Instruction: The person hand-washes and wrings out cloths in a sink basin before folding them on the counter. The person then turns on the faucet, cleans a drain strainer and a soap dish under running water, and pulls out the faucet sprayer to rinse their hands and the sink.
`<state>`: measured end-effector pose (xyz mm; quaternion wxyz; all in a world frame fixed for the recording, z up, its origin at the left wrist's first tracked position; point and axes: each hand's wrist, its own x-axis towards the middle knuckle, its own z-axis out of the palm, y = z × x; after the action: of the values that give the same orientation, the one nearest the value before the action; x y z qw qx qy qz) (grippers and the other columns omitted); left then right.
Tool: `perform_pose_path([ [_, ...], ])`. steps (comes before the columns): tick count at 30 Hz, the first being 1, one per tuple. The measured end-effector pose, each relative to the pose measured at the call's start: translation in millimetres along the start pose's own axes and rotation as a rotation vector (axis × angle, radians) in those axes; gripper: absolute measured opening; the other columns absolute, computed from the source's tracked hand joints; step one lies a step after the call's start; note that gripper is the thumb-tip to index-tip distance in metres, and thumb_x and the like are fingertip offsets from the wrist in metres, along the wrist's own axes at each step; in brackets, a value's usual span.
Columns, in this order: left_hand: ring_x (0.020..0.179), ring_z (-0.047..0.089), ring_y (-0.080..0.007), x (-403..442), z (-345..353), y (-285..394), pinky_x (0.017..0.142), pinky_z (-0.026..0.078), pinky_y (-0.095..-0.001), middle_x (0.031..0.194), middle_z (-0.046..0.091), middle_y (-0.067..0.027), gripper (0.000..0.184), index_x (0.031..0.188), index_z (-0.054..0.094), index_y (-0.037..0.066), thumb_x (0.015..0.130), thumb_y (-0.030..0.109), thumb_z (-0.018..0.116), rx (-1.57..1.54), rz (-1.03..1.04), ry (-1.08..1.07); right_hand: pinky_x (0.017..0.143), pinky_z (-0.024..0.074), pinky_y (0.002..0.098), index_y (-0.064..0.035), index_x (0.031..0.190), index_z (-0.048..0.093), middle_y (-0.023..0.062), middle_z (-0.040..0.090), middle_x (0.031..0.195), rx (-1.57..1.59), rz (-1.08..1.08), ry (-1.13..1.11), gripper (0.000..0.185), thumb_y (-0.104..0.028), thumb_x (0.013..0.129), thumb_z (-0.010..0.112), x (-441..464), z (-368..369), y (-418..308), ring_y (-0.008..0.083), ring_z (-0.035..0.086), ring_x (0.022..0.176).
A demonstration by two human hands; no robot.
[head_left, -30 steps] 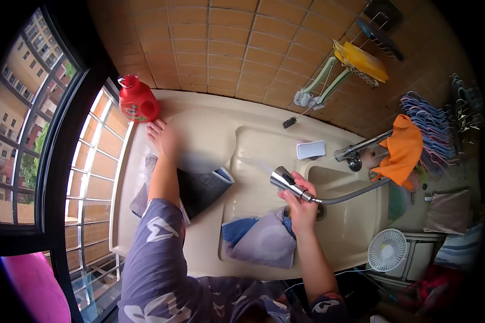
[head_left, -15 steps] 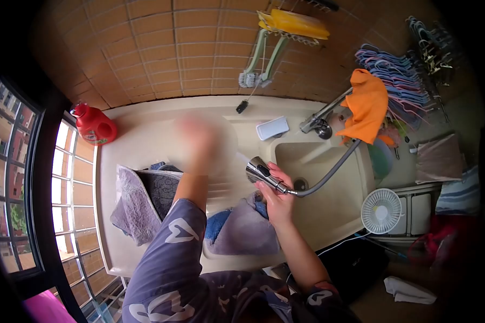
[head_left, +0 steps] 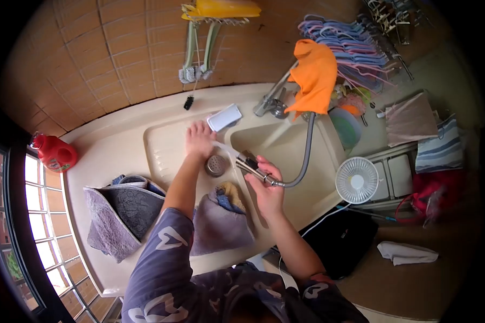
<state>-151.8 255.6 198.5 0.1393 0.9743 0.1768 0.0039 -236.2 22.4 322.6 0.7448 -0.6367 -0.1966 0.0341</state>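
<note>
My right hand (head_left: 268, 189) is closed around a chrome pull-out faucet sprayer (head_left: 246, 163). A pale jet of water runs from its nozzle toward my left hand (head_left: 200, 139). That hand lies with its fingers spread on the washboard part (head_left: 164, 149) of the cream sink, beside a white box-like dish (head_left: 224, 117). Just below it sits a round perforated metal piece (head_left: 216, 165). Folded grey-purple cloths lie on both sides of my left forearm: one left cloth (head_left: 116, 215) and one right cloth (head_left: 221, 223).
The sink basin (head_left: 307, 177) is at the right, crossed by the grey hose (head_left: 307, 156). An orange cloth (head_left: 313, 75) hangs over the faucet. A red detergent bottle (head_left: 54, 153) stands at the left corner. Brushes (head_left: 196, 54) hang on the wall; a white fan (head_left: 357, 180) is at right.
My left hand, blurred by motion before, has come toward the water jet and the white dish. The view has turned. The perforated metal piece now shows. My right hand keeps holding the sprayer.
</note>
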Motion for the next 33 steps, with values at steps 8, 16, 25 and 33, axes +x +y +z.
perform_pose_path([
  [8,0.135,0.039,-0.0350,-39,-31,-3,0.107,0.038,-0.0440,0.141,0.046,-0.0235,0.065,0.136,0.052,0.011,0.083,0.047,0.065,-0.913,0.083,-0.311,0.079,0.0501,0.0241,-0.0035,0.123,0.052,0.0044,0.059,0.106,-0.326,0.194,0.037,0.040,0.006,0.086,0.064,28,-102,-13,0.0092,0.059,0.094],
  [16,0.119,0.052,-0.0395,-68,-21,31,0.099,0.046,-0.0447,0.127,0.056,-0.0207,0.072,0.136,0.048,0.011,0.073,0.030,0.075,-0.127,0.307,-0.281,0.074,0.0518,0.0320,-0.0028,0.112,0.054,0.0061,0.065,0.087,-0.687,0.250,-0.287,0.037,-0.024,0.086,0.070,72,-91,-58,0.0169,0.064,0.078],
  [25,0.075,0.060,-0.0171,-62,-12,173,0.055,0.051,-0.0329,0.086,0.062,-0.0050,0.030,0.118,0.051,0.010,0.096,0.029,0.047,-1.388,-0.231,-0.384,0.063,0.0495,0.0281,-0.0049,0.115,0.052,0.0021,0.063,0.089,-0.472,0.045,-0.376,0.039,-0.027,0.088,0.070,119,-98,-74,0.0117,0.059,0.067],
  [33,0.075,0.063,-0.0188,-79,25,241,0.048,0.049,-0.0276,0.092,0.065,-0.0052,0.031,0.109,0.056,0.010,0.102,0.033,0.037,-2.211,-0.598,-0.428,0.075,0.0500,0.0304,-0.0023,0.112,0.054,0.0036,0.064,0.087,-0.494,0.045,-0.549,0.041,-0.027,0.085,0.071,138,-134,-75,0.0146,0.062,0.079],
])
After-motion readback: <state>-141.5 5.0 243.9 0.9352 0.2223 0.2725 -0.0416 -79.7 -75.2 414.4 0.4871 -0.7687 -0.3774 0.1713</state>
